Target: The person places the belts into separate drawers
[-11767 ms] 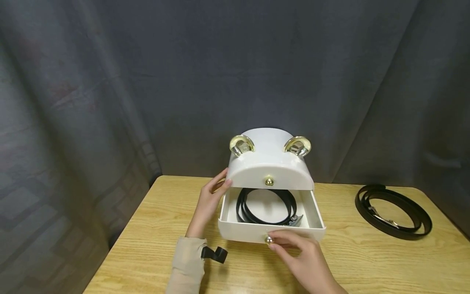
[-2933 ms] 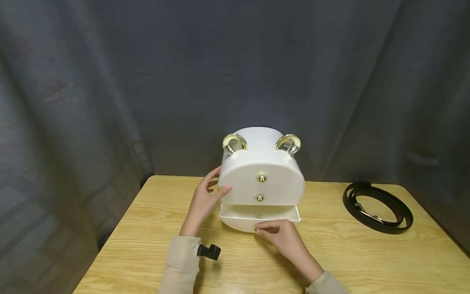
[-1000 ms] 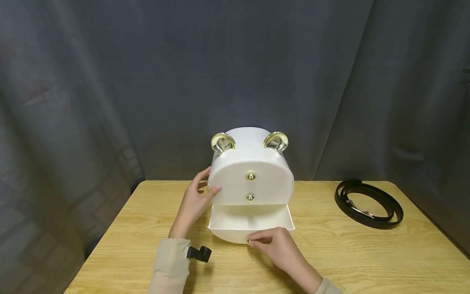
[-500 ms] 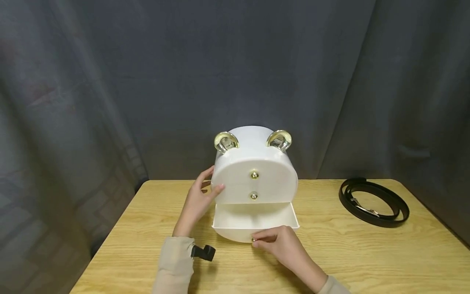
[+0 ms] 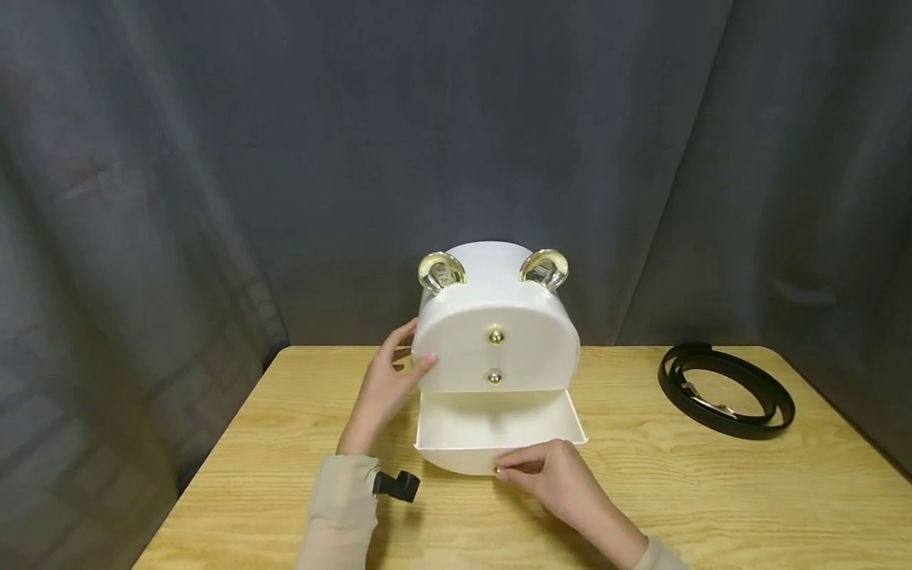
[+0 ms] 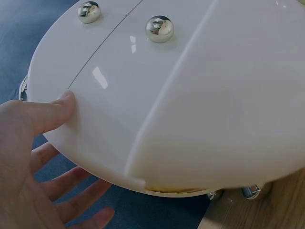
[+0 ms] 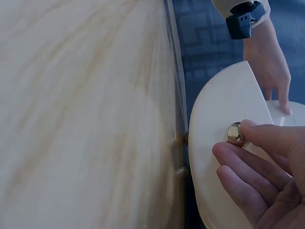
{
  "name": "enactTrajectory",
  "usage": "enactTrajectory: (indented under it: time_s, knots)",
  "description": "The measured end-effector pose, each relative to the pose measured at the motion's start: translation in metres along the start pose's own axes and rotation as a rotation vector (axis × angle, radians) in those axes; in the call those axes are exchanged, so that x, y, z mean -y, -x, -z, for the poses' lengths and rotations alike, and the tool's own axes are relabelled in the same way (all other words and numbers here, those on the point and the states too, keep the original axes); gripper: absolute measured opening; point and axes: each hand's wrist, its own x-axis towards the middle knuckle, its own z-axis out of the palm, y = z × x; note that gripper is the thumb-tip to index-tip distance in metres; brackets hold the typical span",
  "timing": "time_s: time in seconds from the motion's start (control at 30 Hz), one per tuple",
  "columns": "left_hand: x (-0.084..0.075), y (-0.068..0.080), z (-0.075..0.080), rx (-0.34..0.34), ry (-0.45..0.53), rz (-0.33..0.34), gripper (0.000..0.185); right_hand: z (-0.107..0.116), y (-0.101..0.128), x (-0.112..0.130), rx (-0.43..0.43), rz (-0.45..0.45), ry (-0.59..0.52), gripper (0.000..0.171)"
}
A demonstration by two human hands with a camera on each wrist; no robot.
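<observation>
In the head view a white, round-fronted drawer box (image 5: 463,348) with gold bear ears stands on the table. Its bottom drawer (image 5: 499,419) is pulled out towards me, and only bare white surface shows inside. My right hand (image 5: 559,479) pinches the small gold knob (image 7: 235,133) of this drawer between thumb and index finger. On the box's left side rests my left hand (image 5: 381,388). Its thumb (image 6: 59,112) presses the front face while the other fingers stretch loosely along the side. Above, the upper drawers with gold knobs are closed.
A coiled black belt (image 5: 727,392) with a silver buckle lies to the right on the wooden table (image 5: 285,475). Dark grey curtains (image 5: 456,142) hang behind the table and at both sides. A black strap mount (image 5: 397,486) sits on the left wrist.
Earlier, a middle drawer holding a coiled black belt stood out; it is closed now. The bottom drawer has since slid out towards me, a little farther in the last second.
</observation>
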Motion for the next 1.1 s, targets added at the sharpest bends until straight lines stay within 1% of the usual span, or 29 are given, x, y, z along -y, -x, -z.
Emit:
enactTrajectory:
  time_s: [0.17, 0.37, 0.67, 0.9, 1.0, 1.1]
  knots:
    - [0.0, 0.001, -0.001, -0.001, 0.006, -0.007, 0.065, 0.003, 0.002, 0.001, 0.045, -0.004, -0.012, 0.011]
    - [0.001, 0.001, -0.002, 0.004, 0.008, 0.002, 0.066, 0.009, 0.004, 0.003, 0.178, -0.001, -0.075, 0.018]
    - [0.0, 0.0, 0.0, 0.004, -0.002, -0.005, 0.065, 0.022, 0.005, 0.01, 0.292, 0.074, -0.02, 0.028]
    - [0.001, 0.0, 0.0, 0.011, 0.0, -0.009, 0.065, 0.047, 0.008, 0.016, 0.34, 0.109, -0.051, 0.033]
    - [0.001, -0.001, 0.0, 0.011, 0.002, -0.012, 0.065, 0.062, 0.009, 0.017, 0.346, 0.098, -0.05, 0.031]
    - [0.001, -0.001, 0.0, 0.008, 0.003, -0.012, 0.065, 0.08, 0.008, 0.018, 0.333, 0.084, -0.021, 0.027]
